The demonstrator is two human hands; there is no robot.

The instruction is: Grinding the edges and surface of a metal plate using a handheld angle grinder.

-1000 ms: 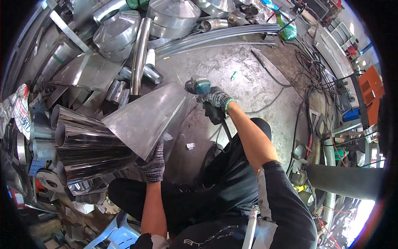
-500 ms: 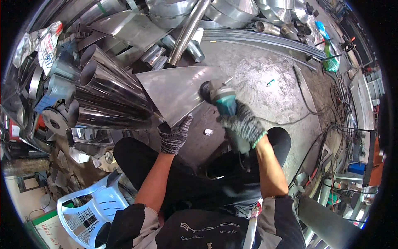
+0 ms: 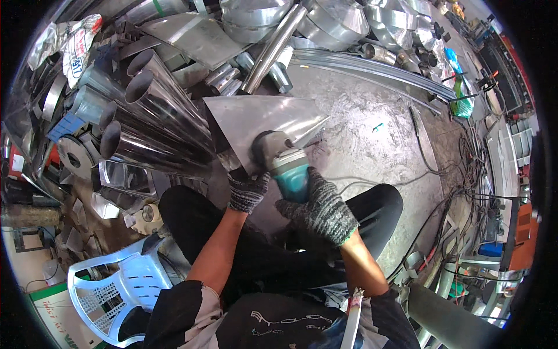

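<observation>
Sheet metal [image 3: 258,116], a dull grey piece cut to a long taper that points right, lies low over the concrete floor [image 3: 372,151] just in front of the person's knees, its wide end against a stack of shiny steel cones [image 3: 157,131]. The left hand [image 3: 247,189], in a speckled knit glove, pinches the near edge of the sheet. The right hand [image 3: 319,209], gloved alike, is wrapped around a teal angle grinder [image 3: 282,160] whose head sits on the sheet, though the disc itself is hidden, so contact looks likely but unsure.
</observation>
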